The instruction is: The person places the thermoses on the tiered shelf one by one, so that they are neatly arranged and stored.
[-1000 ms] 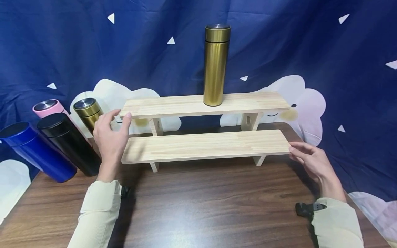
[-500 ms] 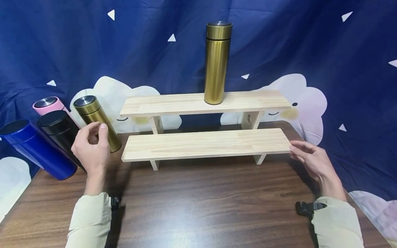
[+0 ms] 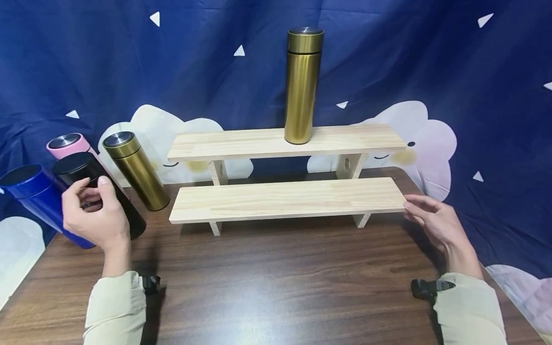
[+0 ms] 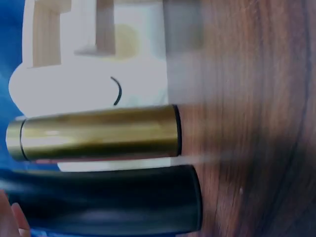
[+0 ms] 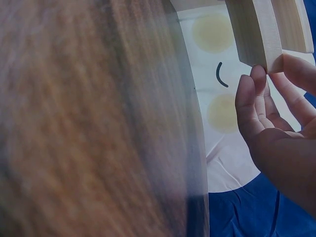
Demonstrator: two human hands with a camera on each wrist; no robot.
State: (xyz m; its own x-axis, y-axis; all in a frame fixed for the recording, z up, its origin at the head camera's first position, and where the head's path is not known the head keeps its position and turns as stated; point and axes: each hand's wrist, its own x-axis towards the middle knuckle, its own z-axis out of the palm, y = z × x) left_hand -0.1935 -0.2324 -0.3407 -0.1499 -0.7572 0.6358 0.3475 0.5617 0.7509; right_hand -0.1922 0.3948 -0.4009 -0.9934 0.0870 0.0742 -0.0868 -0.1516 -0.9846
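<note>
In the head view my left hand is over the front of the black thermos bottle and the blue one. Its fingers are loosely bent with nothing between them. The left wrist view shows its fingertips beside the upper part of the black bottle. On the right, my right hand pinches the right end of the lower board of a two-tier wooden shelf. Close up, its fingertips lie at the board's corner.
A gold thermos stands on the upper board. Another gold thermos stands left of the shelf, near a pink one partly hidden behind the black bottle. All rest on a brown wooden table before a blue curtain.
My left hand has left the shelf's left end and moved left and down, past the second gold thermos, to the black and blue bottles. The right hand has stayed at the lower board.
</note>
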